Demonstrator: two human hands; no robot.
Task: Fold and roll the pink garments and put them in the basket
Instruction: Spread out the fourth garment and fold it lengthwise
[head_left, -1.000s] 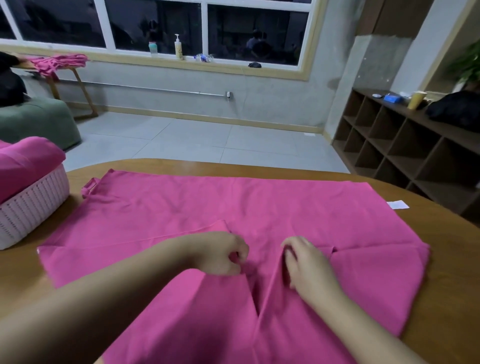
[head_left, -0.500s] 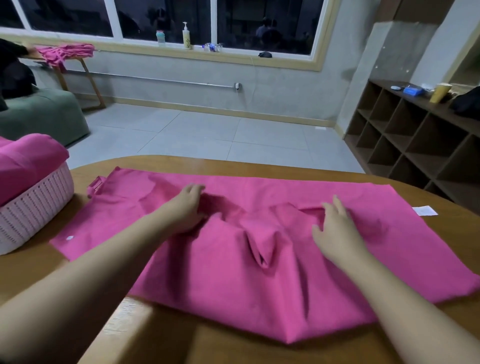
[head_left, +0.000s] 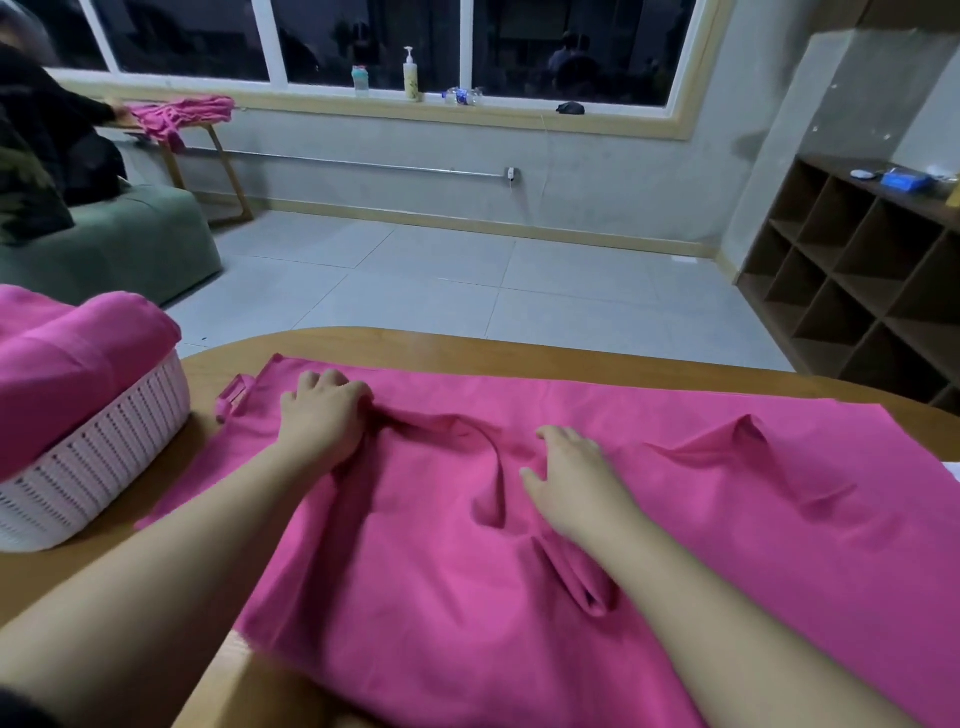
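A large pink garment (head_left: 691, 525) lies spread across the wooden table (head_left: 426, 343), folded over toward the far edge and wrinkled in the middle. My left hand (head_left: 322, 415) lies near the garment's far left corner, its fingertips curled into a bunched fold. My right hand (head_left: 576, 480) lies flat on the cloth near the centre, fingers spread. At the left stands a white woven basket (head_left: 93, 462) holding rolled pink garments (head_left: 72, 358).
More pink cloth (head_left: 179, 117) lies on a wooden stand by the window, next to a seated person in dark clothes (head_left: 47, 145) on a green seat. A wooden cubby shelf (head_left: 857, 291) stands at the right. Tiled floor lies beyond the table.
The near flaps of the garment were carried over toward the far edge. Both hands moved away from me across the cloth, the left toward the far left corner, and the view tilted lower.
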